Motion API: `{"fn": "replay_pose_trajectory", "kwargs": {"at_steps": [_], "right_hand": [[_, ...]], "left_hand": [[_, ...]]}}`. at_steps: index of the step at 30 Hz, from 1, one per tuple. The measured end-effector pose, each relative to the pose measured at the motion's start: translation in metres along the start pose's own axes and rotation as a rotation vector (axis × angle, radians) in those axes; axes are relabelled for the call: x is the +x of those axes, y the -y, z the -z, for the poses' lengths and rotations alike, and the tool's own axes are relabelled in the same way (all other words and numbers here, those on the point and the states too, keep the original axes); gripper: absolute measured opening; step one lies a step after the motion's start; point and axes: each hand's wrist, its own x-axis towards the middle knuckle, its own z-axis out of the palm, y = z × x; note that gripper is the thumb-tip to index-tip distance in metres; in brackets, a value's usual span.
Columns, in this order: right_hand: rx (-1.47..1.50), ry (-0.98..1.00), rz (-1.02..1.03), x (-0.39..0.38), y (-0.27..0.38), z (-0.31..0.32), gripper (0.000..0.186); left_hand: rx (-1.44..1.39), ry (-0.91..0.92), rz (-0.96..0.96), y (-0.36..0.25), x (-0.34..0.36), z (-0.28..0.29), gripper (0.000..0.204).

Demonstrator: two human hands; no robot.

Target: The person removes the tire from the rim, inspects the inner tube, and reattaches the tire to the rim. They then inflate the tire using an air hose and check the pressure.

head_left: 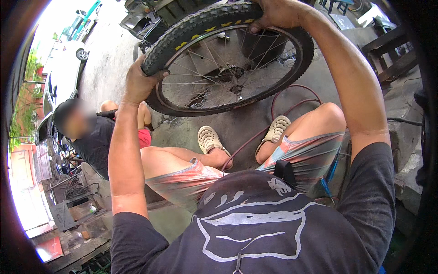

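Observation:
A bicycle wheel [210,107] with a black knobby tire is held up in front of me, tilted, its spokes and hub [232,73] facing me. On its left side my left hand [142,81] is closed round the tire, the thumb on the inner edge by the rim. My right hand [278,14] grips the tire at the top, thumb over the sidewall near the yellow lettering. Behind the spokes stands a dark bucket [262,44], partly hidden by the wheel.
A red-brown hose [246,145] curls over the ground between my feet. To my left sits another person [93,141] in dark clothing. A dark wooden stool or bench [392,59] stands at the right. Tools and cables [77,189] lie at the lower left; a white car [66,64] is beyond.

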Motion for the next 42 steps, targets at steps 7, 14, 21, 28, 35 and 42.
{"fn": "replay_pose_trajectory", "kwargs": {"at_steps": [7, 14, 21, 28, 35, 42], "right_hand": [[-0.205, -0.179, 0.026, -0.007, -0.048, -0.020, 0.081], [0.033, -0.064, -0.103, -0.034, -0.074, -0.005, 0.094], [0.015, -0.266, 0.101, -0.027, -0.019, -0.015, 0.110], [-0.224, -0.345, 0.297, 0.010, 0.020, -0.016, 0.042], [-0.215, -0.287, 0.217, 0.015, 0.007, -0.029, 0.076], [-0.117, -0.134, 0.130, 0.007, 0.006, -0.003, 0.068]], "left_hand": [[-0.355, 0.116, 0.151, 0.084, -0.051, -0.022, 0.051], [-0.182, 0.031, 0.053, 0.021, -0.049, 0.000, 0.048], [-0.033, -0.034, -0.040, -0.071, -0.011, 0.005, 0.076], [-0.041, 0.023, -0.054, -0.095, 0.015, -0.012, 0.075], [-0.118, -0.038, 0.065, -0.048, -0.040, -0.013, 0.069], [-0.101, 0.045, 0.090, -0.039, -0.037, -0.017, 0.076]]}}
